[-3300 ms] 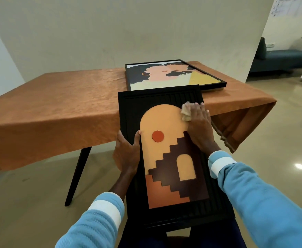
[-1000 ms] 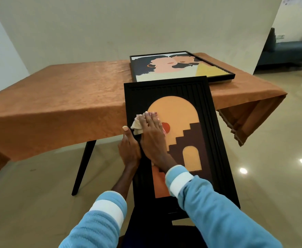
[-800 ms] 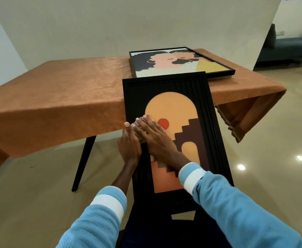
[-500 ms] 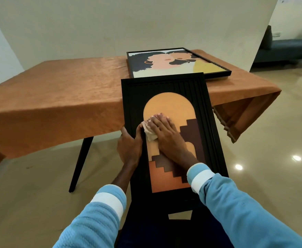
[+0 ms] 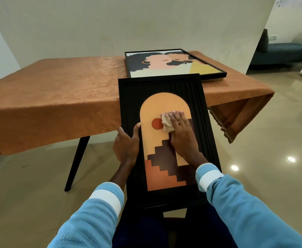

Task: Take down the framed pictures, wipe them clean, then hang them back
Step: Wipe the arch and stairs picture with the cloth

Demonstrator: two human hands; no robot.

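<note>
A black-framed picture (image 5: 164, 101) with an orange arch and brown stairs rests on my lap, its far edge leaning on the table. My left hand (image 5: 126, 145) grips its left frame edge, thumb on top. My right hand (image 5: 181, 135) lies flat on the picture's middle, pressing a small beige cloth (image 5: 167, 123) beside the red dot. A second framed picture (image 5: 171, 64) showing two faces lies flat on the table behind.
The table (image 5: 57, 93) carries an orange cloth hanging over its edges, with a black leg (image 5: 76, 161) at the left. A plain wall stands behind. Glossy floor spreads to the right, with a dark sofa (image 5: 282, 51) far right.
My right hand has slid the cloth from the picture's left side toward the centre and right of the arch. The left hand keeps its grip on the frame edge.
</note>
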